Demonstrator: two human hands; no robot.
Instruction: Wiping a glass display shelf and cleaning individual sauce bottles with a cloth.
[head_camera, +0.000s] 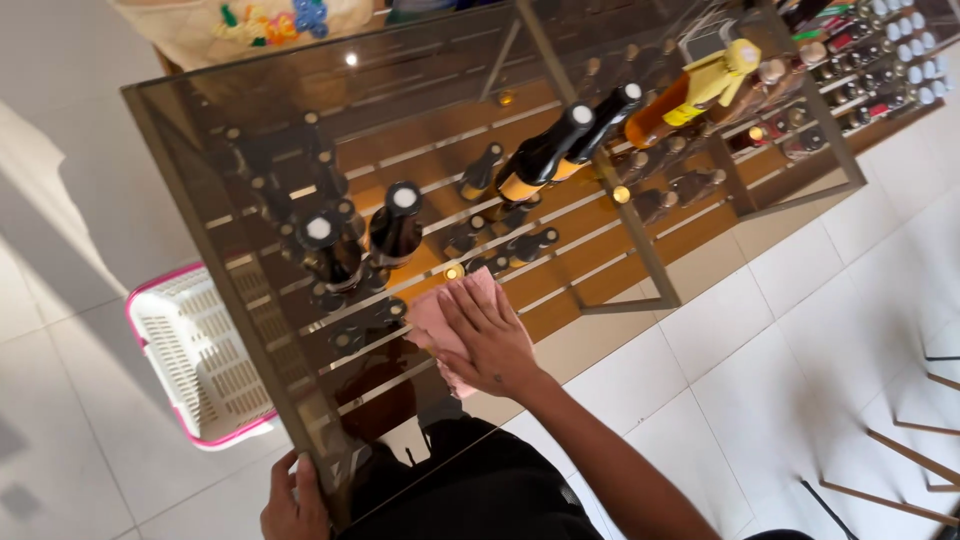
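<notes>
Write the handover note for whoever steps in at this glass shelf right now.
Right hand: flat on the pink cloth, pressing it on the glass top.
Left hand: gripping the glass's near corner edge.
Bottles: standing on the glass farther along; more on shelves beneath.
Basket: white and pink, on the floor beside the shelf.
Done: cannot tell how much is wiped.
Left: probably the glass around the bottles.

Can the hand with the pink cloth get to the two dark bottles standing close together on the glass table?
Probably yes. The right hand lies flat on the pink cloth on the glass table, and the two dark bottles stand just up and to the left. Only bare glass shows between them.
</notes>
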